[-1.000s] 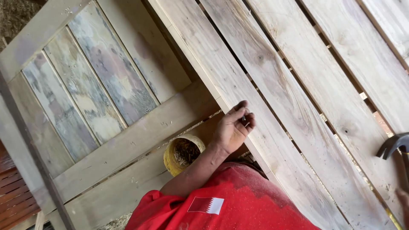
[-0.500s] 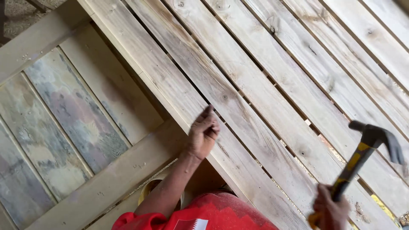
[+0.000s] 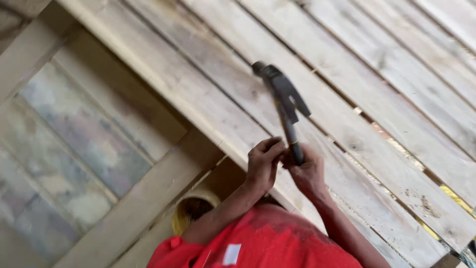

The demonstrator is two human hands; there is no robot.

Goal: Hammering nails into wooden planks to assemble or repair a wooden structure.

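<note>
Right hand (image 3: pixel 308 171) gripping hammer (image 3: pixel 285 106), left hand (image 3: pixel 263 164) curled on plank (image 3: pixel 198 94). Yellow bucket (image 3: pixel 191 208) half hidden behind red shirt (image 3: pixel 258 245). Hammer head blurry.

The fingers of the left hand (image 3: pixel 263 166) press on a pale plank (image 3: pixel 208 106), touching the right hand (image 3: pixel 307 173), so nothing passes between them. Above the fingers, the hammer (image 3: pixel 283 106) blocks the way. Right of the fingers, bare slats (image 3: pixel 391 99) lie open. Below the fingers, a red shirt (image 3: pixel 267 243) and a yellow bucket (image 3: pixel 191 208) crowd in.
</note>
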